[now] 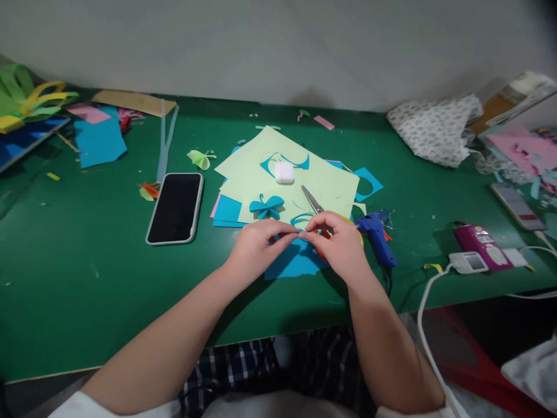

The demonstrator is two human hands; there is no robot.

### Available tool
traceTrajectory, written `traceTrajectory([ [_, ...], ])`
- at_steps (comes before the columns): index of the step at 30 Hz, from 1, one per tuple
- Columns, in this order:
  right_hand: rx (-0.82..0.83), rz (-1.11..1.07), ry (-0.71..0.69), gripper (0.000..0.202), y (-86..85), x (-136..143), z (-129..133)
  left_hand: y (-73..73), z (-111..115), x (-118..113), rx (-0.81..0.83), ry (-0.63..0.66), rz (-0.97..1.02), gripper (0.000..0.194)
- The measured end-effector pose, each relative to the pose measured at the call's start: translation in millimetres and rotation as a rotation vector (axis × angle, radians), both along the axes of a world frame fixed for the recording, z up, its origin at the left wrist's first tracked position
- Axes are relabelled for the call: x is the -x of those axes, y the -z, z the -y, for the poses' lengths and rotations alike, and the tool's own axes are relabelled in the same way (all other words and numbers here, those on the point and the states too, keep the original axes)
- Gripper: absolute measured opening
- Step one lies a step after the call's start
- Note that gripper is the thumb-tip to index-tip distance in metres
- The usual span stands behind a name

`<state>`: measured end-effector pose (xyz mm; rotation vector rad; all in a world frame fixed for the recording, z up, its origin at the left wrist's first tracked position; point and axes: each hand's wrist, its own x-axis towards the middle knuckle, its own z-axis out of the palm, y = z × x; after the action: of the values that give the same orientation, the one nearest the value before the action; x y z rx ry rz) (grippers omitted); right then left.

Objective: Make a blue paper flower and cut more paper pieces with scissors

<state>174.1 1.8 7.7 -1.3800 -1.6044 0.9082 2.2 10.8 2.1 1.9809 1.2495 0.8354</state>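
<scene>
Hands (pixel 261 240) (pixel 339 241) pinch closed above blue paper (pixel 293 265), contents unclear; print on purple device (pixel 484 246) blurred.

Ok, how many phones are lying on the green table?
2: a dark-screened phone left of the paper stack, and another phone at the far right. Others may be hidden.

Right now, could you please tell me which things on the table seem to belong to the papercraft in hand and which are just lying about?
Likely part of the job:
blue paper butterfly
scissors
pale green sheets
blue sheet
glue gun

Probably just lying about:
black-screened phone
small white case
purple device
patterned bag
</scene>
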Motion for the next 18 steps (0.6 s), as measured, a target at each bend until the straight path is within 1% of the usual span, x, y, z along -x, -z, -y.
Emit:
traceTrajectory([
  [3,0.041,-0.028,-0.030,0.018,-0.6,-0.1,0.2,0.8,0.2,0.0,-0.032,0.005,-0.006,0.015],
  [7,0.066,-0.042,-0.085,0.040,-2.6,-0.3,1.0,2.2,0.1,0.3,-0.073,-0.021,-0.010,0.013],
  [8,0.055,-0.030,-0.090,0.042,-2.6,-0.2,1.0,2.5,0.1,0.5,-0.083,-0.025,-0.009,0.013],
  [9,0.034,-0.010,-0.091,0.038,-2.3,-0.1,1.0,2.8,0.1,0.6,-0.096,-0.028,-0.009,0.012],
  [13,-0.069,0.045,-0.054,0.012,-0.2,0.9,0.7,4.6,-0.3,1.2,-0.153,-0.027,-0.020,0.012],
  [16,-0.099,0.041,-0.022,0.006,-1.2,0.0,0.5,6.1,-0.6,1.9,-0.201,-0.054,-0.047,0.012],
  [18,-0.118,0.005,0.053,0.004,-3.0,-2.1,0.1,6.8,-0.5,2.4,-0.234,-0.082,-0.062,0.012],
])
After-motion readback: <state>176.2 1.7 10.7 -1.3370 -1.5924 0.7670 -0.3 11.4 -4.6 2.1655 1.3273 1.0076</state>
